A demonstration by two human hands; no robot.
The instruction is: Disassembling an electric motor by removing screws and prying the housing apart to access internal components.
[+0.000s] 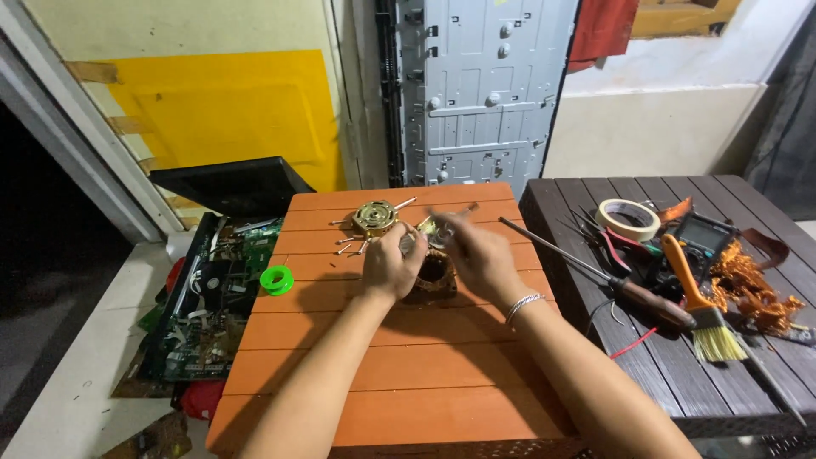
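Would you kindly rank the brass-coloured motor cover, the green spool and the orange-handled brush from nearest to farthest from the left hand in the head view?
From the left hand:
1. Brass-coloured motor cover, just beyond it on the orange table.
2. Green spool, to its left near the table edge.
3. Orange-handled brush, far right on the dark table.

Paintbrush [701,310], tape roll [628,218], green spool [276,280]

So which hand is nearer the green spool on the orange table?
The left hand. It is just to the right of the green spool, with bare tabletop between them. The right hand is farther right still, beyond the left hand, over the copper-wound part.
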